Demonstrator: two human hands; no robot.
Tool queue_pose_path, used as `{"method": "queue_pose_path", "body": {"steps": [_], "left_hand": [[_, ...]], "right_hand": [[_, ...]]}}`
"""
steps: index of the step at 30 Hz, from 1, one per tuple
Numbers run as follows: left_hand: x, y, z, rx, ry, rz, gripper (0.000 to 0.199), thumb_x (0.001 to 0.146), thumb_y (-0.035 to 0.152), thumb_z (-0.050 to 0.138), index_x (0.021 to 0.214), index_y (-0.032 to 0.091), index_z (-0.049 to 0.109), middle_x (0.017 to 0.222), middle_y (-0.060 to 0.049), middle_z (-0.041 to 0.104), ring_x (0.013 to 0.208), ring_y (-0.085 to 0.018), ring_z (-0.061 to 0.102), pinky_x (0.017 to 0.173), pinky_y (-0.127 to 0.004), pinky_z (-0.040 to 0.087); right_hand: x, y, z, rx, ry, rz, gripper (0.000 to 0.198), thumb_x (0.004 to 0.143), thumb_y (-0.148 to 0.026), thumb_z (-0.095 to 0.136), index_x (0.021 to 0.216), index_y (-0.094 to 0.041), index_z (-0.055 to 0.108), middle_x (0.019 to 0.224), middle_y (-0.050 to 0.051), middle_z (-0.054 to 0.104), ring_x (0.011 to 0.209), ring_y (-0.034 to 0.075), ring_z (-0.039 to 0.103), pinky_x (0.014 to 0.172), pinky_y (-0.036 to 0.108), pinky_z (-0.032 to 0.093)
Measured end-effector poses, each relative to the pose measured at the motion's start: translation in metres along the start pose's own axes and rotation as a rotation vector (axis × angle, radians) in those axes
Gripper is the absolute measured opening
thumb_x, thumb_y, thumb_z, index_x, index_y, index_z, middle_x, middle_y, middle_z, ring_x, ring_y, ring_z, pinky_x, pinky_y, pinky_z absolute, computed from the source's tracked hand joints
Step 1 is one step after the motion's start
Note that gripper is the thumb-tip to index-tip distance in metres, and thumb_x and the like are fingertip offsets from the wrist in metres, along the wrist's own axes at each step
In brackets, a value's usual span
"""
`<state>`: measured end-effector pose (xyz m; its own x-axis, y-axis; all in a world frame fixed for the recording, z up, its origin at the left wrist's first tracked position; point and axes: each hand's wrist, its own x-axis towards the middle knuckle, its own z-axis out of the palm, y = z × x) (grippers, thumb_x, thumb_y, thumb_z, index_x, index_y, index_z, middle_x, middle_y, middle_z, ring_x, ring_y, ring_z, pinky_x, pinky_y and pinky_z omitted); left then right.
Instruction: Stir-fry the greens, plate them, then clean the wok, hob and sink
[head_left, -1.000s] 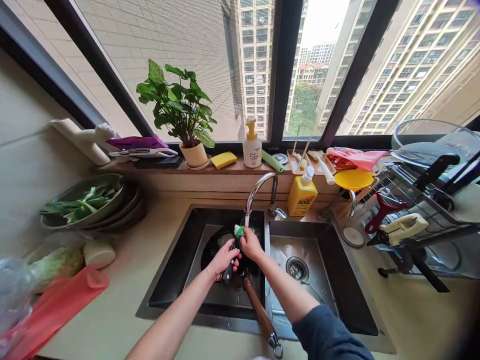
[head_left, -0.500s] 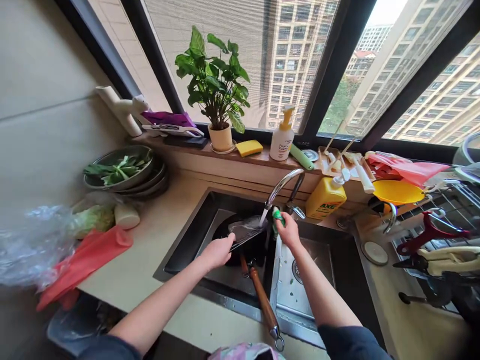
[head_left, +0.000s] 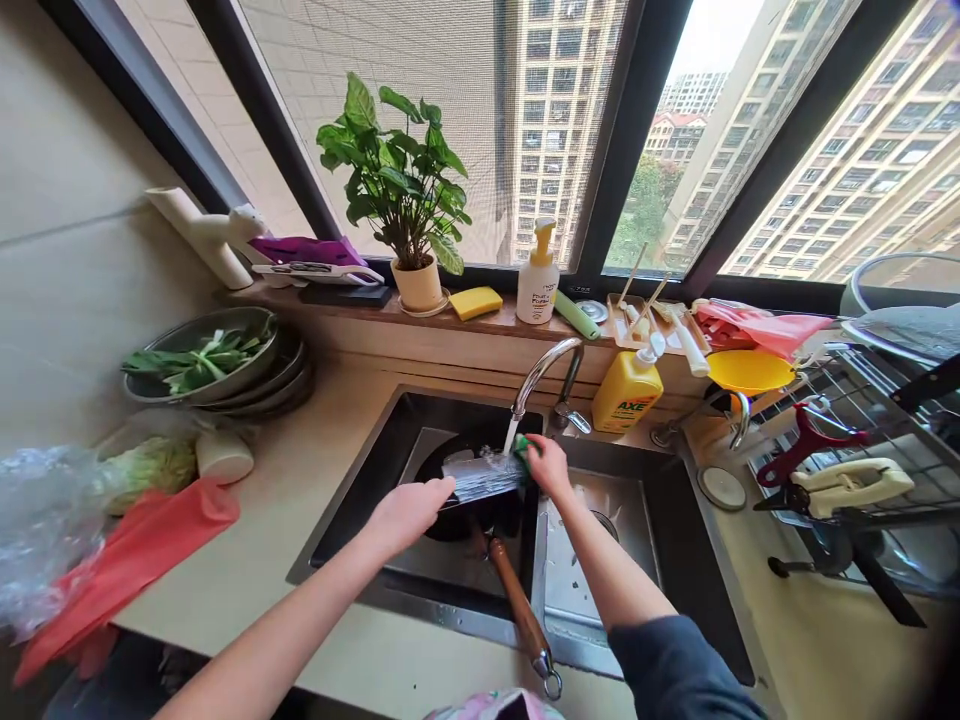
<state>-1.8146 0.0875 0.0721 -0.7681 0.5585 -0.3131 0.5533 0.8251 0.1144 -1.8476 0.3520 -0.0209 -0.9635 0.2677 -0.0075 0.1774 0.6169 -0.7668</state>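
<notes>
Over the left basin, my left hand [head_left: 416, 508] is closed on the left end of a flat, shiny rectangular piece [head_left: 484, 478]; its exact kind is unclear. Water from the tap [head_left: 541, 372] falls onto its upper side and splashes. My right hand [head_left: 551, 465] grips a green scrubber [head_left: 523, 447] at the piece's right end, mostly hidden by the fingers. Beneath them lies a dark pan [head_left: 429, 466] in the left basin, its wooden handle [head_left: 517, 592] reaching out over the front rim.
The right basin [head_left: 600, 590] holds small green scraps. Behind stand a yellow AXE bottle [head_left: 628, 392], a white pump bottle [head_left: 538, 285], a yellow sponge [head_left: 475, 303] and a potted plant [head_left: 417, 285]. Stacked bowls [head_left: 281, 375] stand left; a dish rack [head_left: 862, 420] with scissors stands right.
The view has shifted slightly right. My right hand has brought the green scrubber down to the piece's right end. The piece is tilted differently, with water now splashing across it.
</notes>
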Motion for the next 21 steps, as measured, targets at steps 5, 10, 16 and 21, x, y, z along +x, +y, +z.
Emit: {"method": "queue_pose_path", "body": {"steps": [5,10,16,21], "left_hand": [[-0.007,-0.02,0.02,-0.496,0.071,-0.189,0.013,0.08,0.023,0.052,0.085,0.023,0.041,0.074,0.001,0.062,0.068,-0.018,0.063,0.057,-0.025,0.039],[0.007,-0.003,0.041,-1.197,0.046,-0.369,0.029,0.077,0.04,0.055,0.081,0.024,0.031,0.063,0.008,0.053,0.042,-0.008,0.046,0.038,-0.018,0.031],[0.017,0.025,0.029,-1.655,0.078,-0.35,0.038,0.072,0.041,0.069,0.079,0.021,0.037,0.064,0.006,0.057,0.043,-0.005,0.046,0.035,-0.014,0.034],[0.023,0.047,0.017,-1.864,0.085,-0.514,0.017,0.081,0.016,0.063,0.077,0.015,0.046,0.062,0.002,0.059,0.04,-0.004,0.048,0.035,-0.014,0.041]], "right_hand": [[-0.03,0.055,-0.019,0.507,0.144,0.338,0.045,0.081,-0.041,0.044,0.115,-0.015,0.057,0.096,0.008,0.069,0.08,0.02,0.065,0.071,0.031,0.051],[-0.051,0.073,-0.008,0.335,0.019,0.43,0.031,0.076,-0.037,0.053,0.093,-0.014,0.064,0.084,0.011,0.068,0.081,0.024,0.065,0.073,0.036,0.051],[-0.016,0.027,-0.04,-0.149,0.246,0.019,0.054,0.083,-0.024,0.05,0.135,-0.014,0.045,0.144,0.018,0.039,0.135,0.03,0.031,0.109,0.049,0.024],[0.013,0.008,-0.05,-0.549,0.111,0.025,0.073,0.086,-0.029,0.052,0.147,-0.004,0.021,0.153,0.021,0.02,0.142,0.033,0.012,0.113,0.052,0.011]]}}
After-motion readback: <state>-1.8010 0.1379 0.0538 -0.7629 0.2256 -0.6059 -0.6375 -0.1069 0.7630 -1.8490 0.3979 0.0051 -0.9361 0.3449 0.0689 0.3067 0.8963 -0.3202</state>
